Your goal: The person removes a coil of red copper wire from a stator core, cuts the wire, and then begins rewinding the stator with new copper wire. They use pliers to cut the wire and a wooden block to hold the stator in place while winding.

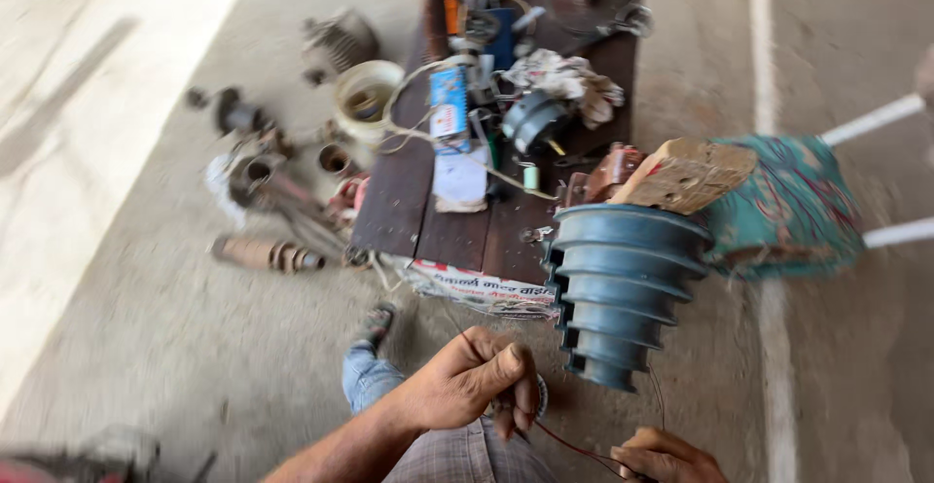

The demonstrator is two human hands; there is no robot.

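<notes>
— What have the hands got?

— My left hand [467, 378] has its fingers clamped on a small round part [538, 397]; the right hand [666, 458] pinches a thin red wire [574, 446] running between them, low in view.

— Risks?

— I'd say the wire could snag on the blue stepped former [618, 293] just above (it overhangs the table [409, 191] edge). Open floor [175, 337] lies left; clutter crowds the table.

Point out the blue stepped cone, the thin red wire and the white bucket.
blue stepped cone [621, 293], head view, on its ribbed side.
thin red wire [574, 447], head view, mid-span between the hands.
white bucket [364, 102], head view, on its rim.
</notes>
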